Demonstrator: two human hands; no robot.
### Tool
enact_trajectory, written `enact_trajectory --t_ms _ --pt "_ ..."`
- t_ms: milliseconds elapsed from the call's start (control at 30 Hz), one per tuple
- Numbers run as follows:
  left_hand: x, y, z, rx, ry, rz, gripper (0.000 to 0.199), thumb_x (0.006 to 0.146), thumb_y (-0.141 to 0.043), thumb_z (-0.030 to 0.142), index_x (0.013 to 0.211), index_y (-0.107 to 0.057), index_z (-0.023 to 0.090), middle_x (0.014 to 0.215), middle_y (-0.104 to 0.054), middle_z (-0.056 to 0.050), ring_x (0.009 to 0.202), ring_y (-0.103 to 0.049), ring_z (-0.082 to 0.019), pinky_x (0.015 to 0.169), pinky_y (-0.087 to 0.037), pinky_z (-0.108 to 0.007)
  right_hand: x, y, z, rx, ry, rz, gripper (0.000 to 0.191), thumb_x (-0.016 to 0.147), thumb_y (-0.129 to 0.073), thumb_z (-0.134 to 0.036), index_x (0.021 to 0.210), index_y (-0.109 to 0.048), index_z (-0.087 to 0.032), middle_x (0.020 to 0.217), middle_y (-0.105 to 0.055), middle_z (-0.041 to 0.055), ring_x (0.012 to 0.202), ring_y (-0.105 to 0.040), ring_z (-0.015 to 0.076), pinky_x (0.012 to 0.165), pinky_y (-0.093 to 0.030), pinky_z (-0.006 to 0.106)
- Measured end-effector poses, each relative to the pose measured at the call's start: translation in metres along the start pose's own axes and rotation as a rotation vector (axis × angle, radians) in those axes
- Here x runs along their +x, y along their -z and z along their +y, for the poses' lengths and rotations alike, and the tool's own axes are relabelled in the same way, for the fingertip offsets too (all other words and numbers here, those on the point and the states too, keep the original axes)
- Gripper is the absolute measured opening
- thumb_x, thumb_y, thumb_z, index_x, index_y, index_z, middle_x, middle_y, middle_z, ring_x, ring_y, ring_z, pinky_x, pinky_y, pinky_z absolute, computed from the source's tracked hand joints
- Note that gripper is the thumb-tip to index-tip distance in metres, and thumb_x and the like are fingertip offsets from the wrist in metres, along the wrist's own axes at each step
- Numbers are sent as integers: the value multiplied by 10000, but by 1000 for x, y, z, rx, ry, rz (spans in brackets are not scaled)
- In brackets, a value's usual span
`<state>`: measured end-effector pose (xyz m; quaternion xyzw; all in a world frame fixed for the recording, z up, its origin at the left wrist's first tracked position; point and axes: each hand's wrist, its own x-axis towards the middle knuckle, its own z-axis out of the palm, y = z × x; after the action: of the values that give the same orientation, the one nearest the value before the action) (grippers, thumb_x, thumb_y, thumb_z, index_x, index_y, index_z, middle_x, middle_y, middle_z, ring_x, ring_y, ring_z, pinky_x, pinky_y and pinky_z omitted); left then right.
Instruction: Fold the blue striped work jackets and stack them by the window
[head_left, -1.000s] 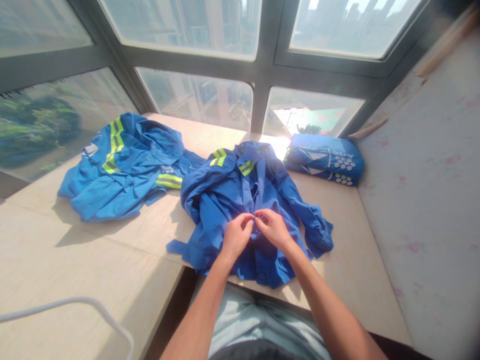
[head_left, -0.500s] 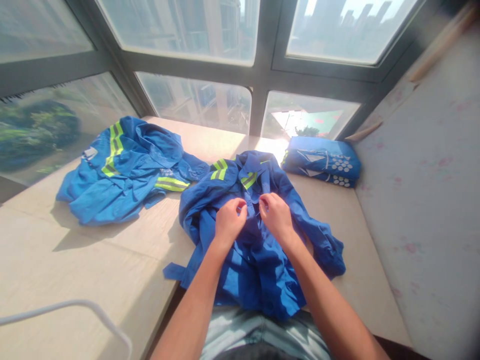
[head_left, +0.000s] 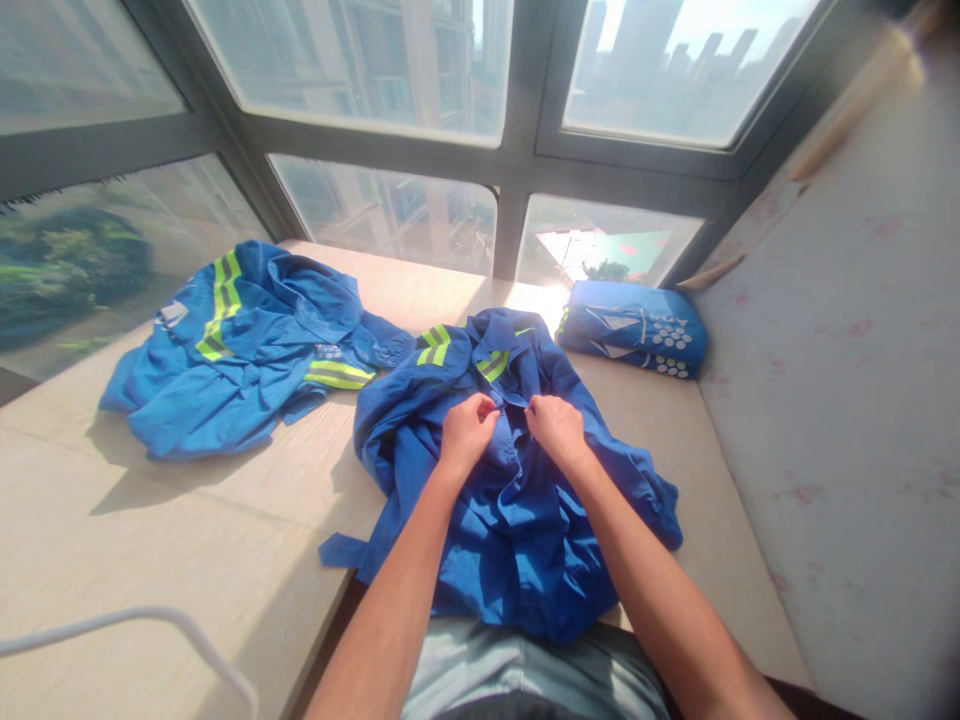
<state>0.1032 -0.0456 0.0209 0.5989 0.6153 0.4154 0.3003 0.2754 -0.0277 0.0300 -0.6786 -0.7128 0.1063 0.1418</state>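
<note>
A blue work jacket [head_left: 495, 530] with yellow-green reflective strips lies front up before me, its collar away from me and its lower hem by my lap. My left hand [head_left: 469, 432] is closed in a pinch on the left side of its front opening, below the chest strip. Across the opening, my right hand [head_left: 556, 430] pinches the other front edge at about the same height. The fingertips of both hands are close to each other, with a strip of cloth between them. Whether a button or snap sits in the fingers is too small to tell.
Another blue jacket [head_left: 247, 390] lies crumpled to the left. A folded blue bundle [head_left: 637, 325] with white print rests at the back right, against the wall [head_left: 840, 400]. A white cable [head_left: 172, 615] curves over the pale wooden surface [head_left: 180, 540] at front left. Windows stand behind.
My hands have come slightly closer together, and the right has lowered a little onto the front edge. The jacket's front cloth has shifted and creased. The view has tilted slightly.
</note>
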Motion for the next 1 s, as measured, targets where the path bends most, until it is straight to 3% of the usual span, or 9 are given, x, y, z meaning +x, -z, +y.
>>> enact_trajectory --t_ms 67,233,333,533,667,833,1000 --pt "1 5 3 -4 -9 -4 44 788 -722 201 817 -737 230 764 -744 -50 716 -680 -218 739 -492 -309 6 2 0 273 -52 -15 179 887 -586 -298 755 -679 -219 771 -703 63 775 -674 217 672 -458 290" --pt "4 19 17 48 -50 34 52 857 -676 229 878 -722 216 844 -765 -28 751 -696 -182 746 -514 -283 19 14 -13 1199 -252 -133 344 744 -662 -562 700 -605 -226 661 -643 -4 648 -605 166 548 -433 246" --pt "5 29 28 96 -106 123 61 877 -670 233 907 -722 226 893 -767 -16 747 -691 -162 747 -516 -270 22 23 -22 1450 -286 -179 400 640 -763 -579 709 -586 -227 634 -616 -25 596 -559 133 519 -404 230" --pt "0 43 48 309 -257 265 120 906 -634 190 980 -719 230 954 -738 -27 825 -676 -170 744 -496 -261 24 40 -28 1566 -271 -151 406 620 -813 -540 763 -591 -231 635 -579 -53 573 -521 112 530 -418 228" --pt "-1 40 58 368 -300 227 111 898 -636 167 953 -717 221 959 -725 -31 856 -670 -176 771 -492 -264 19 49 -36 1596 -219 -147 415 606 -840 -451 898 -643 -232 711 -608 -58 622 -554 109 567 -432 224" --pt "4 36 59 427 -262 199 120 910 -621 180 967 -714 230 970 -727 -36 870 -673 -194 758 -484 -276 9 50 -40 1538 -82 -95 494 572 -837 -316 1022 -649 -234 773 -632 -49 706 -587 129 616 -443 234" --pt "13 48 51 539 -173 256 154 926 -581 180 996 -713 220 1012 -720 -75 944 -671 -235 763 -472 -293 9 47 -31 1513 -212 105 484 623 -781 -354 1067 -634 -229 811 -651 -22 673 -589 139 556 -435 241"
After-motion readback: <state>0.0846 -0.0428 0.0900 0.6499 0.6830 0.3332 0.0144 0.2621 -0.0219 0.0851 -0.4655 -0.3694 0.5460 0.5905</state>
